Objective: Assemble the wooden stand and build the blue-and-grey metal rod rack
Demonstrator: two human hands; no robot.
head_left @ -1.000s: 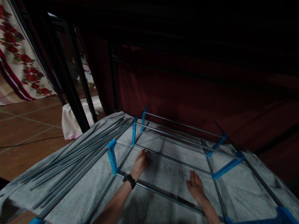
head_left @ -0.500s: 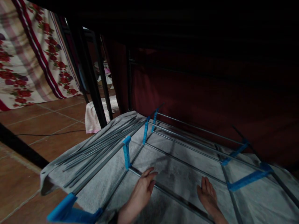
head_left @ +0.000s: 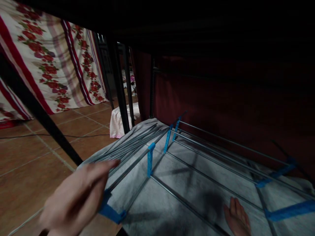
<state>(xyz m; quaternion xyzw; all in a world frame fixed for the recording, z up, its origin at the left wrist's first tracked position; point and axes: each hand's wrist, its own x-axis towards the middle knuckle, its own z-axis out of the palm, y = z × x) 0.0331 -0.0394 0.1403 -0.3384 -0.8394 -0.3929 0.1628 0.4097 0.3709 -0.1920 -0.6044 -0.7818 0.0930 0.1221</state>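
My left hand is raised at the lower left, in front of a blue plastic connector and the end of a grey tube; its fingers look bent together, blurred, and what they hold, if anything, is hidden. My right hand is spread palm up at the lower right, holding nothing, above the grey cloth. Between the hands lies a rack frame of metal tubes joined by blue connectors. A bundle of loose grey tubes rests on the cloth left of the frame.
The grey cloth covers the surface under the frame. Dark metal posts stand at the left and a slanted dark bar crosses nearer. A floral curtain hangs behind the tiled floor. Dark red fabric closes the back.
My left hand has left the front tube and moved left and up, nearer the camera. My right hand remains open. The view has turned left, so the frame appears further right.
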